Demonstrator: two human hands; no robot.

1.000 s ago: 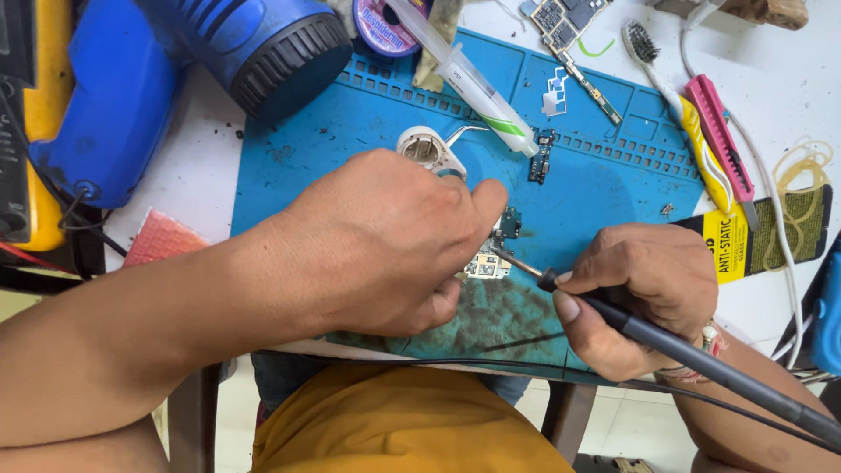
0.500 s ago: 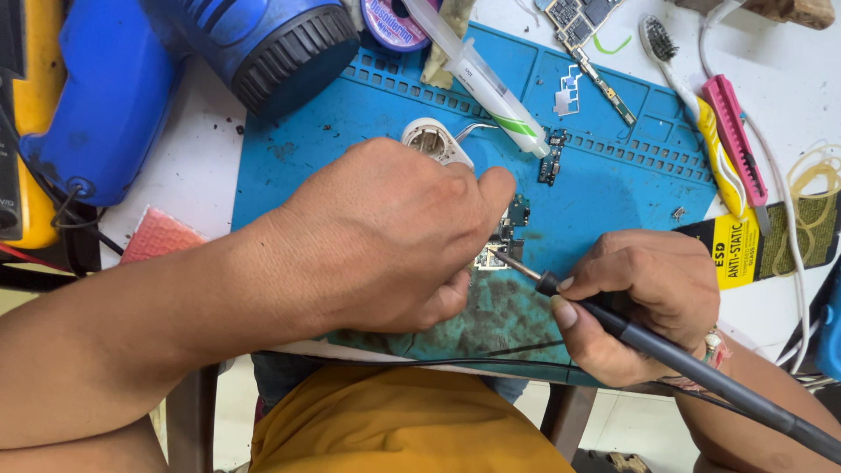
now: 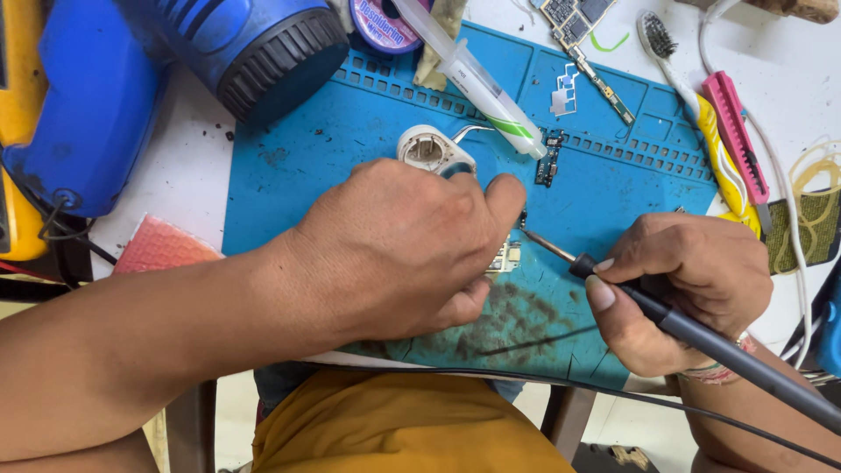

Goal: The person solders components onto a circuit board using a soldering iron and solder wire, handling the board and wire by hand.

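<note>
At the far left, a yellow device (image 3: 16, 131) is seen at the frame edge, with a blue hot-air blower (image 3: 166, 79) lying beside it, its black nozzle ring turned toward the blue work mat (image 3: 350, 149). A pink pad (image 3: 162, 250) is partly hidden under the left forearm.

The left hand (image 3: 394, 250) is shown palm down over the middle of the mat, the forearm entering from the lower left and the knuckles raised. Its fingers are curled and pressed onto a small circuit board (image 3: 505, 257), of which only an edge is visible beneath the thumb and forefinger; the board is thus pinned to the mat. A white round holder (image 3: 429, 149) lies just above the hand, and a clear syringe (image 3: 477, 83) is laid diagonally beyond it.

The metal tip of a soldering iron (image 3: 666, 320) is brought to the board's right edge. The iron's black handle is clasped pen-fashion in the right hand (image 3: 692, 285), with the thumb laid along the shaft and the wrist resting at the mat's lower right corner.

At the upper right, a brush (image 3: 657, 39), a pink tool (image 3: 736, 136) and a yellow tool (image 3: 723, 166) are laid on the white table (image 3: 788, 61).
</note>
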